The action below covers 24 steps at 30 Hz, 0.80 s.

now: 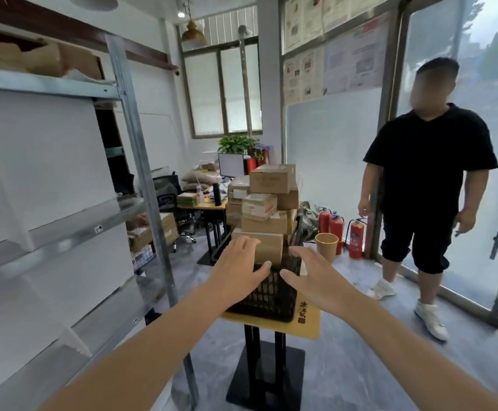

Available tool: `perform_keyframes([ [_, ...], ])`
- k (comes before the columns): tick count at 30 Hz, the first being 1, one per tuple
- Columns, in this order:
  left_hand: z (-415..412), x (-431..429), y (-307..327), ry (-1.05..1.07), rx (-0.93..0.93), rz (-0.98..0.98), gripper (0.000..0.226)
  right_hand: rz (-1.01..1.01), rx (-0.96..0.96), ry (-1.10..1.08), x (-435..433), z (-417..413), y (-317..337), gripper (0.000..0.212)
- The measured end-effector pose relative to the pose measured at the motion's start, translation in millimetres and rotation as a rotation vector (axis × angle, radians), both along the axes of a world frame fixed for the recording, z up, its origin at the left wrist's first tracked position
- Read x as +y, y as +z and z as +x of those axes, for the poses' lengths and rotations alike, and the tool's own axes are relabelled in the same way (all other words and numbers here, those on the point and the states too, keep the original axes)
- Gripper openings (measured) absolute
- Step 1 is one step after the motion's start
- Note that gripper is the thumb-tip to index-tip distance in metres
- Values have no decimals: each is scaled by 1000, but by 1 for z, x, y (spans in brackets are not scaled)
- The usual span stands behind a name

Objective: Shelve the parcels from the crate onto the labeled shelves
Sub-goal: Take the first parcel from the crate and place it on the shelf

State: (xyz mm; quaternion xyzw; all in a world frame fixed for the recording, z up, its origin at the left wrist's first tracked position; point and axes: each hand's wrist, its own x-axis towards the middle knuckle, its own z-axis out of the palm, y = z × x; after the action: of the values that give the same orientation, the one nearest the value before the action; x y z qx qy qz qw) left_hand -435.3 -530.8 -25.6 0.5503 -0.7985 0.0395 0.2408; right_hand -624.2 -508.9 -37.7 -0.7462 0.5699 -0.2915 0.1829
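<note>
Fingers spread and empty on left hand point(235, 271) and right hand point(316, 280) by black plastic lattice crate point(271, 295) at 12 o'clock; its tall stack of brown cardboard parcels point(265, 203) may topple if a low box gets pulled.

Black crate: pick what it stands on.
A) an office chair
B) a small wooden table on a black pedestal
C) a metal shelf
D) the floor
B: the black crate of parcels rests on the small wooden table, whose black pedestal stands on the floor beside the metal shelving.
</note>
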Motion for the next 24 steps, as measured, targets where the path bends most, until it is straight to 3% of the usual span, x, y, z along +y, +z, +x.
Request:
perform_keyframes([
  [15,37,-241,18,-35,9,-26,60,46,-112,-119,-216,18,25,58],
  [17,45,-276,28,-60,7,-34,59,56,-131,-144,-244,26,38,46],
  [19,50,-312,35,-85,-42,-43,59,42,-205,-148,-271,32,47,13],
  [21,48,-346,43,-109,-104,-64,59,24,-258,-143,-294,34,55,26],
  [24,40,-383,53,-113,-8,-62,59,4,-329,-205,-329,24,55,21],
])
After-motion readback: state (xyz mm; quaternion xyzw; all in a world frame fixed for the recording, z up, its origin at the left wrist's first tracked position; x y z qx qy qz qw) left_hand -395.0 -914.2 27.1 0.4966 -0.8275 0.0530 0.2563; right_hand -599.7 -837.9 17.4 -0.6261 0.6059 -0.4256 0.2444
